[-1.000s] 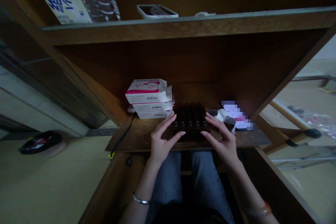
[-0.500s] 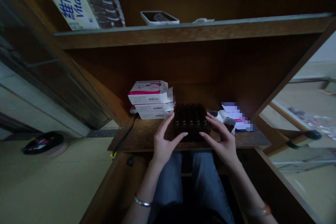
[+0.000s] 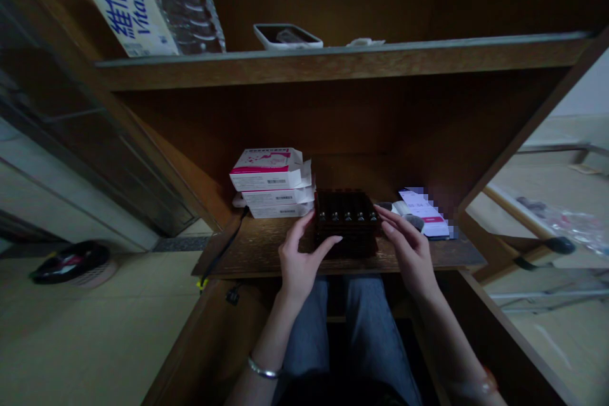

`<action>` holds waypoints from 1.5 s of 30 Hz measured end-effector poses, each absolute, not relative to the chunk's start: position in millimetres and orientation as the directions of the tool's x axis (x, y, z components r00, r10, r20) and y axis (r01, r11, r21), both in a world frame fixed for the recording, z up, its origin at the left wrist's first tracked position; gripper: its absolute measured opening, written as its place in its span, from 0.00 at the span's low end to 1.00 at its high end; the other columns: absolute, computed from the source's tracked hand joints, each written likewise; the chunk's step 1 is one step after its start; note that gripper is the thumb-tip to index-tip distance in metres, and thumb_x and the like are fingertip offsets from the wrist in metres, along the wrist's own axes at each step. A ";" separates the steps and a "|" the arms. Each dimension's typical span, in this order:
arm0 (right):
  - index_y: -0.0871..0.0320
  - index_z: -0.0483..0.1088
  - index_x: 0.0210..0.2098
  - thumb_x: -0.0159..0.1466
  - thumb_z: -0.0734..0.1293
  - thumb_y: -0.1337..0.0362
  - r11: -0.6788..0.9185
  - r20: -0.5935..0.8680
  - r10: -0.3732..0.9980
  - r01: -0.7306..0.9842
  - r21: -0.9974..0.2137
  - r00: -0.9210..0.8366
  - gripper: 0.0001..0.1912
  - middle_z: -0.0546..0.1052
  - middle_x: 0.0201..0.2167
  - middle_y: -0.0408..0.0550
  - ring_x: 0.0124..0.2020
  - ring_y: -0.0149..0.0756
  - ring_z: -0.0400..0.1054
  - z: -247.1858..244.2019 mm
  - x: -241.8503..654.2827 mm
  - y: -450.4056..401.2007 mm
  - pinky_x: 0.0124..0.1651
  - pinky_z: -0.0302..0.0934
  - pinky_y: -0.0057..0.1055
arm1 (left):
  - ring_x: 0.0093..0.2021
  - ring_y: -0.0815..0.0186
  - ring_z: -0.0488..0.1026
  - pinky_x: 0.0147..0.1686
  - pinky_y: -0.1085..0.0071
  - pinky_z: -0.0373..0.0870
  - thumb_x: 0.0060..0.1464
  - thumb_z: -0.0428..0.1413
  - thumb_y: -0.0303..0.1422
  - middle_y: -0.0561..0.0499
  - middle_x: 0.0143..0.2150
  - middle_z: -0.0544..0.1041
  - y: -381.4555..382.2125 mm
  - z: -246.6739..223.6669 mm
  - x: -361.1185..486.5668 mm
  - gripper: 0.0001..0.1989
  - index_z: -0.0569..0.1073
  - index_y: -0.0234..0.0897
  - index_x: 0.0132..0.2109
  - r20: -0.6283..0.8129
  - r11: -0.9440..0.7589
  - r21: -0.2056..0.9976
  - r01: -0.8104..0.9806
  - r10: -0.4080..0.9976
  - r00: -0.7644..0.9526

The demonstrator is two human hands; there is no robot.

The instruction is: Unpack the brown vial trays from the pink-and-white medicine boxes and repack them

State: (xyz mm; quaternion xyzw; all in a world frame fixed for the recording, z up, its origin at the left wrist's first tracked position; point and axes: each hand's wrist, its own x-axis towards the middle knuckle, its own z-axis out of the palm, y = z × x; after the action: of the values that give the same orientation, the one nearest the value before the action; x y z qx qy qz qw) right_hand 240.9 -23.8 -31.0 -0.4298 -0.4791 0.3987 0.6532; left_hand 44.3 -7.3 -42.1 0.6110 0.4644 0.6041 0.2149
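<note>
A stack of dark brown trays (image 3: 346, 228) sits on the lower shelf, several slim slots across its top with small shiny tips along the front edge. My left hand (image 3: 301, 257) is at its left side, fingers stretched and thumb spread out before the front corner. On the other side, my right hand (image 3: 408, 244) has its fingers extended along the stack's right edge, its thumb close to them. Whether the fingertips press on the trays is too dark to tell. White and pink cardboard boxes (image 3: 271, 184) are piled just left of the stack, end flaps open.
Right of the stack lie a phone with a lit screen (image 3: 425, 212) and a white and grey item (image 3: 404, 212). A black cable (image 3: 228, 244) hangs over the shelf's left edge. Above, the upper shelf (image 3: 342, 66) holds a Vitasoy carton (image 3: 136, 6) and a white-rimmed tray (image 3: 288, 38).
My right thumb has moved from the front of the stack to its right side, with the fingers closer together. My left hand has barely moved. More of the stack's layered front shows.
</note>
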 end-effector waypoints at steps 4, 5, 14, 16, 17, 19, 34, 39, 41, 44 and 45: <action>0.48 0.79 0.46 0.60 0.73 0.52 0.280 0.232 0.931 -0.144 -0.949 0.283 0.17 0.81 0.50 0.45 0.55 0.44 0.72 -24.4 236.7 -23.3 0.62 0.62 0.44 | 0.52 0.57 0.77 0.57 0.59 0.72 0.47 0.69 0.38 0.44 0.53 0.80 -8.4 -34.8 50.0 0.29 0.74 0.36 0.55 0.521 -0.473 0.841 0.263 0.838 -0.160; 0.49 0.80 0.45 0.59 0.73 0.52 0.270 0.215 0.931 -0.158 -0.950 0.295 0.17 0.81 0.49 0.46 0.54 0.44 0.73 -23.8 236.1 -22.6 0.61 0.62 0.44 | 0.53 0.58 0.77 0.57 0.59 0.72 0.47 0.69 0.37 0.44 0.53 0.80 -8.9 -32.2 50.9 0.29 0.73 0.36 0.56 0.517 -0.473 0.845 0.250 0.842 -0.155; 0.50 0.80 0.40 0.51 0.79 0.58 0.205 0.051 0.927 -0.390 -0.898 0.370 0.17 0.83 0.40 0.43 0.43 0.35 0.77 -14.8 223.6 -20.4 0.51 0.70 0.33 | 0.57 0.60 0.75 0.59 0.63 0.72 0.49 0.67 0.30 0.46 0.57 0.77 -19.4 -11.0 58.7 0.28 0.71 0.40 0.58 0.462 -0.454 0.886 0.095 0.882 -0.096; 0.50 0.79 0.40 0.50 0.79 0.59 0.218 0.050 0.921 -0.403 -0.889 0.387 0.18 0.83 0.40 0.43 0.43 0.35 0.77 -9.2 219.9 -21.6 0.49 0.71 0.32 | 0.57 0.61 0.74 0.56 0.66 0.74 0.50 0.66 0.28 0.46 0.58 0.76 -21.2 -6.3 60.6 0.28 0.70 0.42 0.58 0.435 -0.438 0.899 -0.026 0.898 -0.073; 0.50 0.79 0.41 0.50 0.80 0.60 0.233 0.063 0.915 -0.395 -0.889 0.398 0.18 0.83 0.40 0.43 0.44 0.36 0.77 -6.0 218.3 -22.0 0.49 0.71 0.32 | 0.58 0.61 0.73 0.55 0.67 0.75 0.51 0.65 0.28 0.47 0.60 0.74 -21.6 -3.4 61.0 0.28 0.69 0.44 0.59 0.428 -0.431 0.897 -0.098 0.902 -0.047; 0.50 0.79 0.41 0.50 0.79 0.61 0.278 0.106 0.898 -0.364 -0.889 0.426 0.18 0.82 0.42 0.43 0.48 0.37 0.76 0.6 215.5 -22.0 0.54 0.70 0.34 | 0.60 0.60 0.71 0.55 0.66 0.75 0.52 0.64 0.28 0.47 0.63 0.71 -21.2 3.3 60.4 0.29 0.68 0.46 0.59 0.435 -0.416 0.875 -0.246 0.900 0.024; 0.48 0.68 0.58 0.53 0.77 0.61 0.488 0.397 0.846 -0.215 -0.846 0.357 0.34 0.68 0.64 0.51 0.64 0.49 0.64 20.3 218.5 -9.0 0.65 0.61 0.50 | 0.53 0.59 0.75 0.47 0.67 0.77 0.51 0.63 0.34 0.49 0.54 0.78 7.4 40.9 50.0 0.21 0.73 0.40 0.53 0.175 -0.122 0.920 -0.373 0.978 0.114; 0.49 0.64 0.62 0.50 0.78 0.62 0.433 0.368 0.889 -0.240 -0.869 0.273 0.42 0.63 0.68 0.51 0.66 0.50 0.61 15.1 222.8 -0.8 0.65 0.62 0.50 | 0.51 0.63 0.76 0.53 0.65 0.73 0.46 0.65 0.27 0.53 0.47 0.79 17.2 39.4 47.8 0.26 0.69 0.42 0.53 0.162 -0.104 0.922 -0.373 0.978 0.129; 0.49 0.66 0.61 0.51 0.78 0.61 0.426 0.371 0.898 -0.260 -0.867 0.237 0.40 0.65 0.67 0.49 0.67 0.48 0.60 12.1 223.1 2.9 0.67 0.59 0.50 | 0.55 0.61 0.74 0.57 0.64 0.71 0.45 0.65 0.27 0.52 0.51 0.78 20.7 38.2 47.8 0.27 0.69 0.42 0.54 0.175 -0.105 0.922 -0.372 0.972 0.159; 0.49 0.71 0.56 0.52 0.77 0.60 0.388 0.350 0.921 -0.299 -0.872 0.173 0.32 0.73 0.60 0.47 0.64 0.46 0.65 7.3 222.4 8.0 0.68 0.57 0.49 | 0.59 0.59 0.70 0.62 0.61 0.64 0.43 0.65 0.26 0.51 0.55 0.76 25.0 34.8 48.4 0.30 0.70 0.40 0.55 0.213 -0.140 0.927 -0.348 0.960 0.182; 0.49 0.73 0.53 0.52 0.77 0.60 0.366 0.334 0.930 -0.302 -0.880 0.155 0.29 0.76 0.57 0.47 0.61 0.45 0.68 5.9 222.0 9.3 0.67 0.58 0.49 | 0.60 0.58 0.70 0.63 0.61 0.63 0.42 0.65 0.26 0.50 0.55 0.76 26.2 32.9 48.6 0.31 0.70 0.40 0.55 0.221 -0.152 0.930 -0.334 0.959 0.180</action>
State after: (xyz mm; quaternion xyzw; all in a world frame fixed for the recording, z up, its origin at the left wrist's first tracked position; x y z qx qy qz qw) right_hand 222.0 9.3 5.9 -0.3358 -0.4673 0.4519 0.6817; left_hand 48.6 26.2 32.9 0.5096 0.3066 0.5623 0.5746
